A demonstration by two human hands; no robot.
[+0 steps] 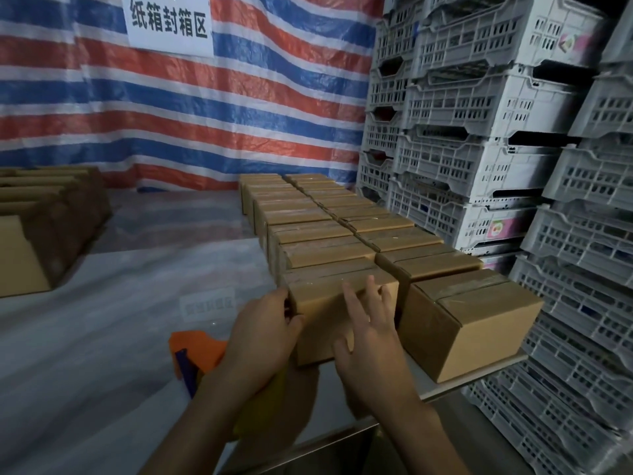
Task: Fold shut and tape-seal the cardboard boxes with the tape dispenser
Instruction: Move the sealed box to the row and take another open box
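A closed cardboard box (pixel 329 303) stands at the near end of the left row of sealed boxes (pixel 308 228). My left hand (pixel 263 337) grips its left near corner, fingers curled round the edge. My right hand (pixel 370 341) lies flat on the box's front face and top edge with straight, spread fingers. The orange and blue tape dispenser (pixel 191 354) lies on the table just left of my left wrist, partly hidden by it. A taped box (pixel 469 320) sits to the right at the table's near right corner.
Stacked grey plastic crates (pixel 513 149) fill the right side. Open cardboard boxes (pixel 37 228) are lined up at the far left. A striped tarp (pixel 205 114) with a white sign (pixel 169 22) hangs behind. The table (pixel 102 320) has a plastic cover.
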